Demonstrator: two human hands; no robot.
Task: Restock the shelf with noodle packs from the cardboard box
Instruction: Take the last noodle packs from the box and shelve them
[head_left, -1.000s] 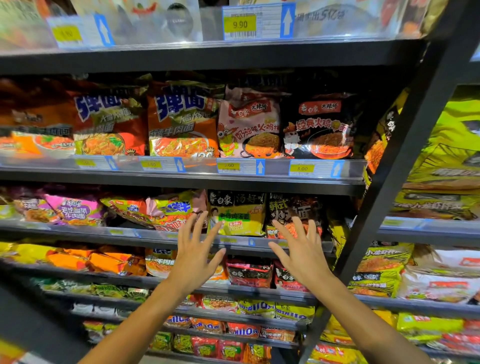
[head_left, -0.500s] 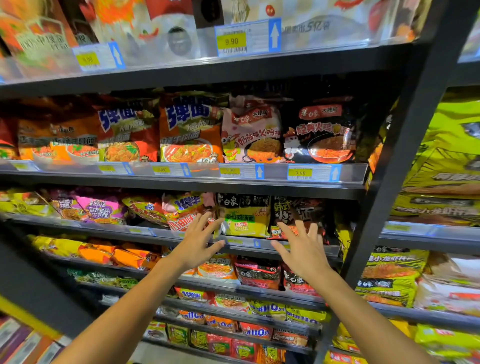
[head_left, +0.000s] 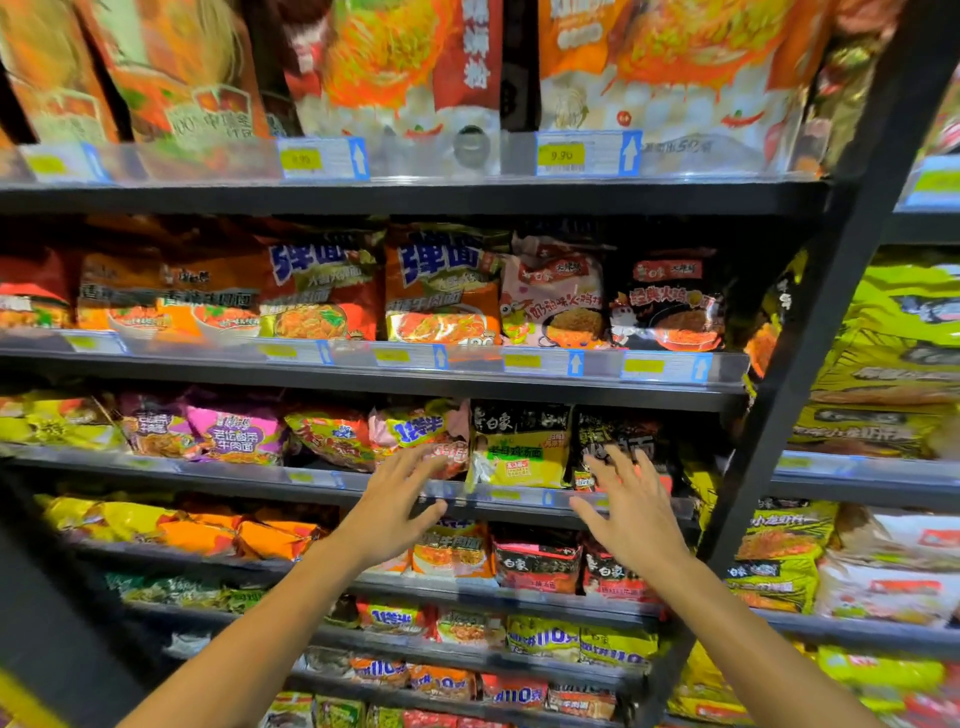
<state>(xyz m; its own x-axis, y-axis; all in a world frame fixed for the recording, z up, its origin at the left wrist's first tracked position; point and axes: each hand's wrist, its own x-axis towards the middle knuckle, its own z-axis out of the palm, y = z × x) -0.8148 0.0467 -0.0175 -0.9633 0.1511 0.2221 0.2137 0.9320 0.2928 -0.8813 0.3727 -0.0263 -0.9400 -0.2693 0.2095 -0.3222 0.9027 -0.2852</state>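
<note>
Both my hands are raised in front of the middle shelf (head_left: 322, 480), palms toward the packs, fingers spread. My left hand (head_left: 395, 506) hovers before a pink and yellow noodle pack (head_left: 415, 428). My right hand (head_left: 631, 506) is in front of a black noodle pack (head_left: 618, 434). Between them stands a yellow and black noodle pack (head_left: 519, 447). Neither hand holds anything. The cardboard box is out of view.
Black metal shelves hold rows of noodle packs on several levels, with clear price strips (head_left: 571, 364) along their front edges. A slanted black upright (head_left: 810, 332) separates a right bay stacked with green and yellow multipacks (head_left: 898, 332). Larger bags (head_left: 670, 67) fill the top shelf.
The view has tilted up, showing more of the top shelf. Both hands have stayed open and edged closer to the packs on the middle shelf.
</note>
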